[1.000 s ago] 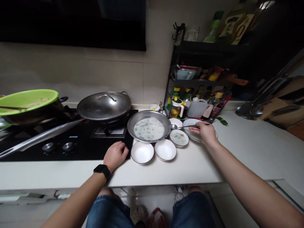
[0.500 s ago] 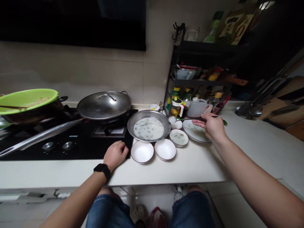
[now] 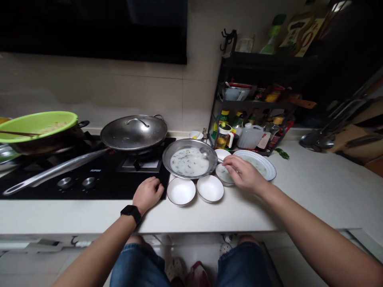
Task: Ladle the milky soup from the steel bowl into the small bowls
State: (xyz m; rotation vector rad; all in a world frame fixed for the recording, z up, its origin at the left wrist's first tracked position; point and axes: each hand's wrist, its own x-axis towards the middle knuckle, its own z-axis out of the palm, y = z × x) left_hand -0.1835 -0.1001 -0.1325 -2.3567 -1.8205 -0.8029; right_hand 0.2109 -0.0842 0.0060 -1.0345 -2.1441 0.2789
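Note:
My left hand (image 3: 149, 194) rests with curled fingers and nothing in it, at the stove's front right corner. My right hand (image 3: 247, 173) is closed on the handle of a ladle (image 3: 206, 153), whose head dips into the right side of a metal basin (image 3: 166, 161). Whitish soup with green bits (image 3: 189, 161) fills the basin. Below that hand, partly hidden, is a small bowl of soup (image 3: 222, 174). Two white bowls with dark rims, a left one (image 3: 181, 192) and a right one (image 3: 210, 189), stand before the basin. Right of them lies a ribbed plate (image 3: 271, 169) holding similar soup.
On the black stove (image 3: 98, 183) sit a lidded wok (image 3: 134, 133) and a pan with a long metal handle (image 3: 56, 171). A green basket (image 3: 38, 119) stands far left. Behind, a black rack (image 3: 257, 103) holds bottles. Green leaves (image 3: 282, 153) lie on the counter (image 3: 317, 191).
My right hand has moved left and down from above the plate to over the small soup bowl. The ladle's head has moved left into the basin. My left hand stays put.

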